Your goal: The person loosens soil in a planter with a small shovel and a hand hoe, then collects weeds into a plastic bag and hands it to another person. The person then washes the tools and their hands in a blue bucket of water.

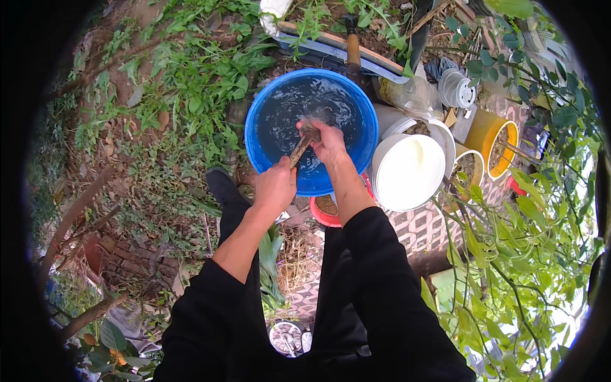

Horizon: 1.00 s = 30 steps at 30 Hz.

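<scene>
A round blue plastic tub (pixel 252 138) of dark, rippling water stands in front of me. Over its near part my left hand (pixel 277 186) is closed around the lower end of a mud-brown, stick-like object (pixel 300 150), whose exact kind I cannot tell. My right hand (pixel 327 141) grips the upper end of the same object, just above the water near the middle of the tub. The object slants up to the right between both hands, and its far tip is partly hidden by my right fingers and blurred.
Right of the tub stand a white bucket (pixel 408 172), a yellow bucket (pixel 499 148) and other containers. A red basin (pixel 325 217) sits under the tub's near edge. Beyond the tub lies a wooden-handled tool (pixel 353 50). Weeds cover the ground at left; leafy branches (pixel 515 286) hang at right.
</scene>
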Motion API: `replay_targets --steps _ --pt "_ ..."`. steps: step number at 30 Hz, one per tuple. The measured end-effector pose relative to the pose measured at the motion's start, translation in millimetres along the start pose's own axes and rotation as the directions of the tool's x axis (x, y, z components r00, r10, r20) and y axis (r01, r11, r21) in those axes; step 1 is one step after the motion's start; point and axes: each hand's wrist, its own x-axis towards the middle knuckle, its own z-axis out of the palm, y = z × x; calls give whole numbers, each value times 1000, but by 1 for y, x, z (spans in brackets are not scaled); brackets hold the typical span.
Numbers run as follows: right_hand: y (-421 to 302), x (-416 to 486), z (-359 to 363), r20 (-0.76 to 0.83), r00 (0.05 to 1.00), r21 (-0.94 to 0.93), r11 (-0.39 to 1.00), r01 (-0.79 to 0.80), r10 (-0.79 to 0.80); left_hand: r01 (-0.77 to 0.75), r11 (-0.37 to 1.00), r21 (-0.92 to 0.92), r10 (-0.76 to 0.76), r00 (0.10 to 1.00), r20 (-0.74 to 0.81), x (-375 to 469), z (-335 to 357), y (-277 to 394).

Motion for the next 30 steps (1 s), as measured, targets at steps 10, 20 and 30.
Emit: replay_targets --steps 10,20,30 --pt "2 3 -7 26 980 62 979 194 -196 65 963 -262 -9 978 209 54 -2 -12" --pt "22 3 -18 52 998 -92 995 32 -27 620 277 -735 -95 778 621 115 18 -6" --pt "22 16 -2 -67 986 12 988 155 -154 205 918 -339 -103 949 297 78 23 -27"
